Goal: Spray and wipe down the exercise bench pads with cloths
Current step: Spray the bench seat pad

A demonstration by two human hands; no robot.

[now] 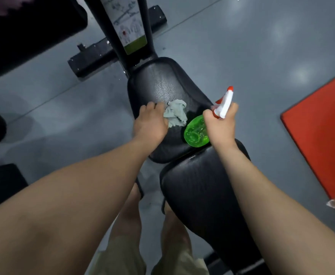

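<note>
A black seat pad lies ahead, with a longer black back pad nearer to me. My left hand grips a crumpled pale grey cloth and holds it against the seat pad. My right hand holds a green spray bottle by its white and red trigger head, nozzle pointing away over the seat pad's right edge. The pad's surface looks wet and glossy near the cloth.
The bench's black upright post with an instruction label rises beyond the seat. Black frame feet sit on the grey floor. A red mat lies at the right. My legs stand beside the bench's left side.
</note>
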